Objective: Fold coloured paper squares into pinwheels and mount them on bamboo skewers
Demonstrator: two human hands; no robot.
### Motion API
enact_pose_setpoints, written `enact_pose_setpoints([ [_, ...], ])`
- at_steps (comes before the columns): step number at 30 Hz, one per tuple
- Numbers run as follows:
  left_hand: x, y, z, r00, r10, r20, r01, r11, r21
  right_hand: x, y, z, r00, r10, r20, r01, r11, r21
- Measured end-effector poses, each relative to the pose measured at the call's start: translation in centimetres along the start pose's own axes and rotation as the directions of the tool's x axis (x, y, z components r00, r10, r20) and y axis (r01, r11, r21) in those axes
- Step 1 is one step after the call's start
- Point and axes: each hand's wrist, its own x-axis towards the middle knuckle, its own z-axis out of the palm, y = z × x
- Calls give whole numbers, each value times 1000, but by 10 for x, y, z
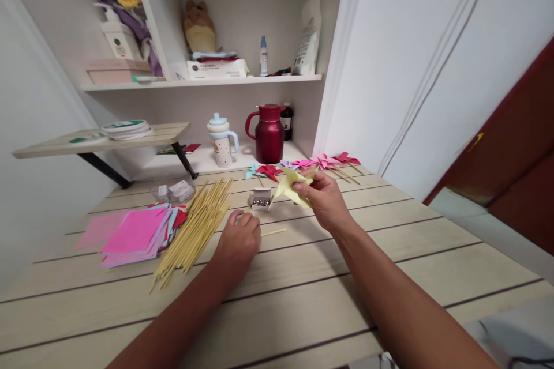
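My right hand (326,196) is closed on a pale yellow paper pinwheel (289,185), thumb on top, raised above the table. Lower and to the left, my left hand (241,235) rests at the tabletop with its fingers curled down; whatever they hold is hidden. A thin wooden stick (274,232) lies on the table just right of my left knuckles. Between the hands and a little farther back stands a small open box (261,200) of metal pins or fasteners. A big pile of wooden sticks (194,228) spreads left of my left hand.
Pink and other coloured paper sheets (134,233) lie at the left, with clear plastic boxes (175,190) behind. Finished pinwheels (324,161) line the back right. A red thermos jug (269,135) and a white-and-blue cup (221,141) stand behind. A small raised shelf (167,134) juts over the back left.
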Motion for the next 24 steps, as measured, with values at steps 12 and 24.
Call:
enact_pose_setpoints([
  [12,17,-28,-4,628,-777,32,322,222,-920,-1,8,-2,998,70,6,-71,997,43],
  [24,13,-32,-16,529,-747,403,31,-458,-889,-3,17,-4,990,137,12,-137,990,10],
])
